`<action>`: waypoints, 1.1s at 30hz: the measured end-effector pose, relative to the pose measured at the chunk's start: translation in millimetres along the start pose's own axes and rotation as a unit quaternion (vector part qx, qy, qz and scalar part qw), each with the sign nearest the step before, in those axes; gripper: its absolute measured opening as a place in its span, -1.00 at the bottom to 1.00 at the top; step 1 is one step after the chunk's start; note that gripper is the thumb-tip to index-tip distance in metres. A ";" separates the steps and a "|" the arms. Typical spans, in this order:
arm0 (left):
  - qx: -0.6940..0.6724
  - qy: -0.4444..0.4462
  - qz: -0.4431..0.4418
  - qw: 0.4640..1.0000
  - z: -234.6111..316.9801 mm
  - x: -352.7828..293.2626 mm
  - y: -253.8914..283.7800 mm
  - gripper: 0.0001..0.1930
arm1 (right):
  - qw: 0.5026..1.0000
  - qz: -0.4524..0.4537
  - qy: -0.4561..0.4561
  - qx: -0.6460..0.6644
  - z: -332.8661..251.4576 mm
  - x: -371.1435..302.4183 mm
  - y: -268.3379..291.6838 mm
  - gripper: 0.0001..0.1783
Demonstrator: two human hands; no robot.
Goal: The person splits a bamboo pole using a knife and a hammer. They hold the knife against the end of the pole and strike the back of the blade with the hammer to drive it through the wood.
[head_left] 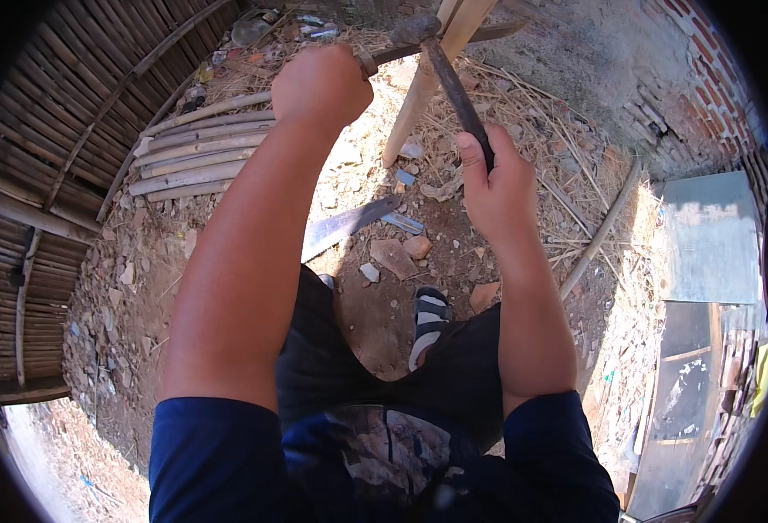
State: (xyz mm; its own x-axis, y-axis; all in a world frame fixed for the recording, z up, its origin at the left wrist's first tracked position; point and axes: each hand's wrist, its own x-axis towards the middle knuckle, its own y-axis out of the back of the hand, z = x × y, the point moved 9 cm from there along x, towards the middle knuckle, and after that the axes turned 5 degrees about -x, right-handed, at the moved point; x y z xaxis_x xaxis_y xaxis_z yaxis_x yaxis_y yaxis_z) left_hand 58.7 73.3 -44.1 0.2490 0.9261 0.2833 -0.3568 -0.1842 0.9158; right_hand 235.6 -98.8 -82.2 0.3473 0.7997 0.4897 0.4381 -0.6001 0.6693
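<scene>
My left hand (321,87) is closed around the handle of a machete (493,32), its dark blade pointing right across a pale bamboo pole (407,126). The pole stands tilted, leaning up to the right, and I cannot tell how deep the blade sits in it. A hammer (458,87) with a dark handle is gripped in my right hand (499,179). Its rounded head is at the blade's back beside the pole; whether the two touch is unclear. Below, a hand saw (345,227) lies on the ground between my hands.
Several cut bamboo poles (201,152) lie at the left, near a slatted bamboo wall (53,105). Broken bricks (394,259) and straw litter the dirt. A long stick (602,231) lies at the right, before a pale panel (709,235) and a brick wall (706,52).
</scene>
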 end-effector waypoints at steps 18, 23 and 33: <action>-0.004 0.000 -0.013 1.000 -6.4 -0.3 -3.8 -0.62 | 0.983 0.115 0.032 0.138 -12.4 0.4 56.3 -0.61; -0.007 0.012 -0.012 1.000 2.8 -2.1 -0.3 -0.62 | 0.995 0.076 0.035 0.059 -2.2 -4.7 23.4 -0.65; -0.004 0.023 -0.032 0.999 1.8 -4.4 0.4 -0.69 | 0.979 0.138 0.061 0.141 -18.9 -6.9 56.4 -0.65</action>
State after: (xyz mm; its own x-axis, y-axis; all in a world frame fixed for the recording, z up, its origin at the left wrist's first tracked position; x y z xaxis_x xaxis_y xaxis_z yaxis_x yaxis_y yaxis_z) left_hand 59.1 68.6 -44.4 0.2306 0.9499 0.2110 -0.3484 -0.1219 0.9294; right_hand 242.3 -137.9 -37.4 0.3900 0.5928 0.7046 0.5586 -0.7607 0.3308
